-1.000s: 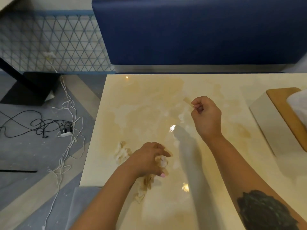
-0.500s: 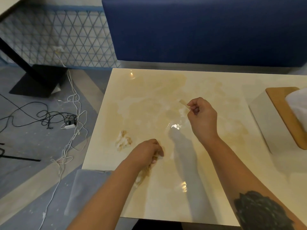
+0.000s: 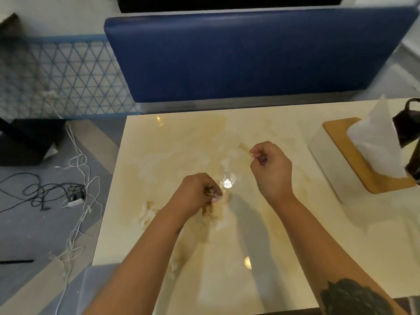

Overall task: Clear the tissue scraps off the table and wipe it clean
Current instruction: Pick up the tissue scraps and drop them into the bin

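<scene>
A glossy cream tabletop stands before a blue bench seat. The left hand is clenched on damp, stained tissue scraps; another scrap lies just beside it. The right hand pinches a thin strip. The tissue looks light, soft and tearable, so gathering it by bunching seems best.

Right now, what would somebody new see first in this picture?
Two bare hands over the cream table: the left hand bunches stained tissue scraps, the right hand pinches a small strip. A tissue box stands at the right edge, and a big blue bench sits behind.
</scene>
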Demonstrator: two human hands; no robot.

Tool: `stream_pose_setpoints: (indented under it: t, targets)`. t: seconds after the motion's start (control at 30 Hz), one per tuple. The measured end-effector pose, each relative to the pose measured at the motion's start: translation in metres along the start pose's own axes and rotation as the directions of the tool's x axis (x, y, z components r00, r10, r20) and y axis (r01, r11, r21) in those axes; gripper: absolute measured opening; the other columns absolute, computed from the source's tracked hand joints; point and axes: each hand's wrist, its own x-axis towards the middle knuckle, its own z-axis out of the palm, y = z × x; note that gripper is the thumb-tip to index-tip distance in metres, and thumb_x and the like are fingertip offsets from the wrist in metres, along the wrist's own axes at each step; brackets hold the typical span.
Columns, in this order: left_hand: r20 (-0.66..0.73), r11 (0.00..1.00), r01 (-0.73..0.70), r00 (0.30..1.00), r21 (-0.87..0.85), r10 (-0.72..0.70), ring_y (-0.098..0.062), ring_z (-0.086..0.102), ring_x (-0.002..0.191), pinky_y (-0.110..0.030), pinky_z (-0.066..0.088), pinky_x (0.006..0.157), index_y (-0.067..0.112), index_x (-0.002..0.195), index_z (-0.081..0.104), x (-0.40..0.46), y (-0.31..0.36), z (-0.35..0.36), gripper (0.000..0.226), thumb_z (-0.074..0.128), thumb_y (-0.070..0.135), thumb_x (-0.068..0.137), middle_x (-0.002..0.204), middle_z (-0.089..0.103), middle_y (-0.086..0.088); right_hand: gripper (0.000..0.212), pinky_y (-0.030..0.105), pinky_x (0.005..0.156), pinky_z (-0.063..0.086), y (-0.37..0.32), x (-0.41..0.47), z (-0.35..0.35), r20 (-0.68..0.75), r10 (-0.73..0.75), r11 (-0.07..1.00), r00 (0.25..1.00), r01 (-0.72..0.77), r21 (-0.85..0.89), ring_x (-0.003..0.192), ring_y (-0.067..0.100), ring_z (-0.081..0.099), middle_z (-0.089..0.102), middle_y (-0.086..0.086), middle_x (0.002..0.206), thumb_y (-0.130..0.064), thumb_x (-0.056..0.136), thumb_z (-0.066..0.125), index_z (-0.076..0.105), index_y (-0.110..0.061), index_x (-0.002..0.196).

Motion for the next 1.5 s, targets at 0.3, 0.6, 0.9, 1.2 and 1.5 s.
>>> stream_pose_setpoints:
  t: [0.3,0.6,0.9,1.2,1.5]
  targets:
    - [0.096,0.982,-0.189,0.977,-0.01,0.189,0.0,0.052,0.07,-0.014,0.045,0.067,0.011,0.076,0.074,0.033,0.064,0.023,0.019,0.075,-0.006,0.068,0.077,0.056,0.011,0.029,0.004,0.066,0.038,0.006,-0.016,-0.054,-0.196,0.008,0.998,0.981,-0.021,-0.066,0.073,0.004,0.055,0.061,-0.002,0.083,0.009,0.076,0.055,0.06,-0.019,0.083]
    - [0.288,0.908,-0.418,0.867,-0.025,0.407,0.0,0.055,0.073,-0.004,0.038,0.066,0.015,0.075,0.073,0.047,0.133,0.091,0.021,0.076,-0.005,0.068,0.08,0.058,0.011,0.029,0.005,0.065,0.039,0.028,-0.054,-0.136,-0.437,0.068,0.987,0.897,-0.126,-0.104,0.075,0.0,0.053,0.06,-0.004,0.08,0.011,0.073,0.058,0.061,-0.016,0.082]
    - [0.475,0.81,-0.584,0.702,-0.043,0.531,-0.003,0.053,0.079,-0.001,0.037,0.068,0.017,0.079,0.075,0.033,0.215,0.184,0.018,0.078,0.002,0.069,0.084,0.058,0.009,0.027,0.003,0.066,0.039,0.055,-0.101,-0.236,-0.61,0.15,0.947,0.778,-0.29,-0.138,0.079,-0.005,0.053,0.058,-0.011,0.081,0.006,0.078,0.059,0.06,-0.02,0.083]
    - [0.581,0.711,-0.693,0.534,-0.114,0.614,-0.006,0.056,0.078,-0.003,0.039,0.069,0.018,0.075,0.073,0.008,0.296,0.296,0.02,0.078,0.0,0.068,0.081,0.058,0.011,0.026,0.01,0.069,0.042,0.101,-0.157,-0.346,-0.726,0.237,0.903,0.646,-0.421,-0.081,0.082,0.002,0.056,0.061,-0.008,0.084,0.005,0.08,0.056,0.062,-0.02,0.084]
    - [0.607,0.689,-0.701,0.471,-0.183,0.641,0.004,0.052,0.076,0.002,0.034,0.068,0.01,0.078,0.074,-0.025,0.367,0.409,0.017,0.075,-0.005,0.069,0.082,0.055,0.012,0.029,0.003,0.067,0.04,0.137,-0.216,-0.454,-0.798,0.303,0.874,0.521,-0.485,0.016,0.074,-0.002,0.054,0.055,-0.018,0.077,0.006,0.082,0.058,0.059,-0.023,0.079]
